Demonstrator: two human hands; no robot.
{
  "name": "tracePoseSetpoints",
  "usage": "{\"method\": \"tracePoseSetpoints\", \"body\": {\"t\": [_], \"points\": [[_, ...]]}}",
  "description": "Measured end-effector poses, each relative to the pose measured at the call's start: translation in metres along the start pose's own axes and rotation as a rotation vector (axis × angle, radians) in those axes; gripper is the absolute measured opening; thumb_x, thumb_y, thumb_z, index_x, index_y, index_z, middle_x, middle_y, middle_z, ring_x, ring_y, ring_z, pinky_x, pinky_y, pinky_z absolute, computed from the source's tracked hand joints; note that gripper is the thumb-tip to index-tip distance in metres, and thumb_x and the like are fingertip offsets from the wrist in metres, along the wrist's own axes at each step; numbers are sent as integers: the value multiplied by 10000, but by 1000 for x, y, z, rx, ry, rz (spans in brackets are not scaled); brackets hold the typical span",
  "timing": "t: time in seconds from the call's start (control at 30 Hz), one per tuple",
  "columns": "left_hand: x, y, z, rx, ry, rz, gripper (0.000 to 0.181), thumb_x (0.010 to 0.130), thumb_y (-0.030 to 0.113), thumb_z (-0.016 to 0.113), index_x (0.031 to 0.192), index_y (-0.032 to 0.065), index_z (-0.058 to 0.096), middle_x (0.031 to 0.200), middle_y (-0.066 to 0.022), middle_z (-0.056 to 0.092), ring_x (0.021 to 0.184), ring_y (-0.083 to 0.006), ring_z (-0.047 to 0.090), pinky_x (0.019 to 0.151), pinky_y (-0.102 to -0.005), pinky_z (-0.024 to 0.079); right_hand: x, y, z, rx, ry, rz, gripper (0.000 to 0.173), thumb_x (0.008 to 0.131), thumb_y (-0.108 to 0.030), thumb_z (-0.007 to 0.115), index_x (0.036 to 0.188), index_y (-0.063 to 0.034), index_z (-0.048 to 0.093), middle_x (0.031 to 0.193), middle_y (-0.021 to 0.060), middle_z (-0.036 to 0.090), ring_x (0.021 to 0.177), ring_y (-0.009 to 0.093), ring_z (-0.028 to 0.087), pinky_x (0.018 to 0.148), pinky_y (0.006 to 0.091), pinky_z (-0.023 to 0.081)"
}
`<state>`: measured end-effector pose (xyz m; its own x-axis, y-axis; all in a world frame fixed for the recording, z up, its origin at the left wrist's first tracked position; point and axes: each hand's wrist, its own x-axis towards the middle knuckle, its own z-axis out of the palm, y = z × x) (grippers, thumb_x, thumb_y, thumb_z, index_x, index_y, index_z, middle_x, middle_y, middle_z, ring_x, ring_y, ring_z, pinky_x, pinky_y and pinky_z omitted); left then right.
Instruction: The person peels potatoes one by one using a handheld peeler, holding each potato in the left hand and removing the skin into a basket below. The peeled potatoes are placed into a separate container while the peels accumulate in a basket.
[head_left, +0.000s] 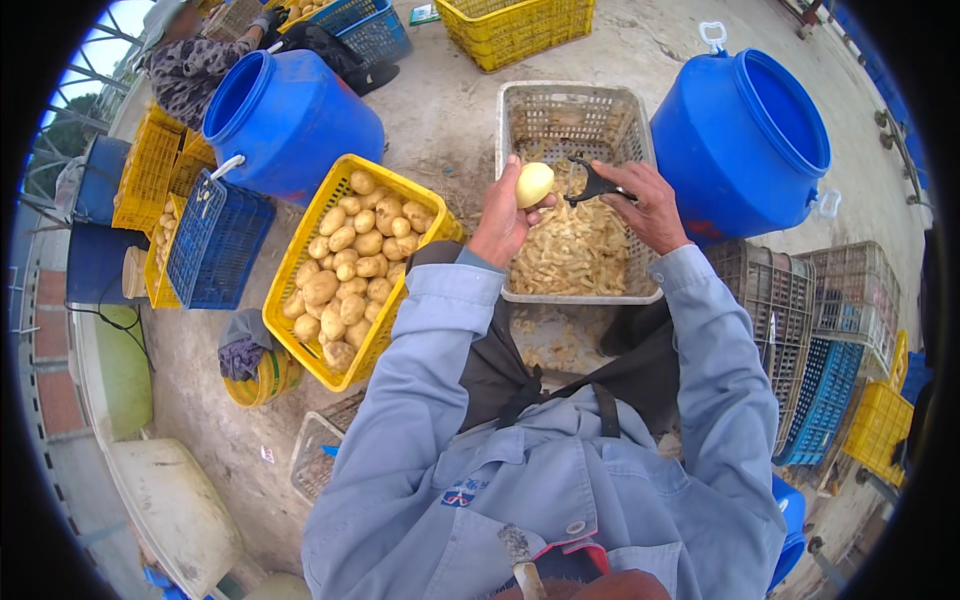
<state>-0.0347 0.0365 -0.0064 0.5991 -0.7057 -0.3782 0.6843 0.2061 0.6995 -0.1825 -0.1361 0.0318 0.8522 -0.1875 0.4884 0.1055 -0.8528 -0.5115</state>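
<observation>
My left hand (504, 214) holds a peeled, pale yellow potato (534, 185) between thumb and fingers. To its right, my right hand (646, 201) grips a black-handled Y-shaped peeler (594, 184), whose blade is a short way from the potato. Both hands are over a dirty white plastic crate (577, 299) with a heap of potato peelings (574, 251) in it. Unpeeled potatoes (352, 274) fill a yellow plastic crate (294, 341) left of my left forearm.
Open blue plastic drums stand at the left (315, 120) and right (720, 142). Stacked crates (765, 315) are beside my right arm. A yellow crate (517, 37) lies ahead. Another person (202, 71) sits at the upper left. A yellow bucket (270, 381) stands left of the potato crate.
</observation>
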Motion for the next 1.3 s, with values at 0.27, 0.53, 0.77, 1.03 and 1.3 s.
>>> {"method": "tracePoseSetpoints", "body": {"t": [0.27,0.53,0.77,1.03,1.3], "points": [[0,-1,3,64,-8,-52,382,979,461,430,1008,100,553,805,-23,611,574,-113,556,411,-226,328,10,-21,3,3,-25,-69,503,705,-95,747,1189,-180,641,772,41,540,749,237,514,669,354,440],[-4,-2,7,107,20,-29,292,973,391,459,959,120,566,773,-3,609,584,-73,533,398,-211,315,12,-25,7,-29,-100,-95,500,711,-89,739,1194,-166,634,796,46,559,757,242,521,677,358,442],[-4,-3,4,118,-3,-81,275,947,361,528,904,92,561,723,-27,595,486,-88,495,350,-199,309,13,-20,-1,-52,-140,-118,502,711,-118,744,1195,-197,640,795,24,566,759,233,519,681,362,433],[-4,-5,6,0,-50,-164,245,947,354,528,941,109,539,724,-27,577,463,-76,463,346,-171,333,11,-18,-7,-21,-177,-113,523,702,-104,753,1203,-198,640,836,16,593,789,226,526,704,357,439],[-1,-10,3,-39,-96,-169,244,942,336,534,982,96,556,723,-48,578,451,-106,482,339,-181,324,10,-1,-15,20,-114,-145,502,713,-95,745,1192,-204,645,862,15,600,808,225,536,715,353,443]]}}
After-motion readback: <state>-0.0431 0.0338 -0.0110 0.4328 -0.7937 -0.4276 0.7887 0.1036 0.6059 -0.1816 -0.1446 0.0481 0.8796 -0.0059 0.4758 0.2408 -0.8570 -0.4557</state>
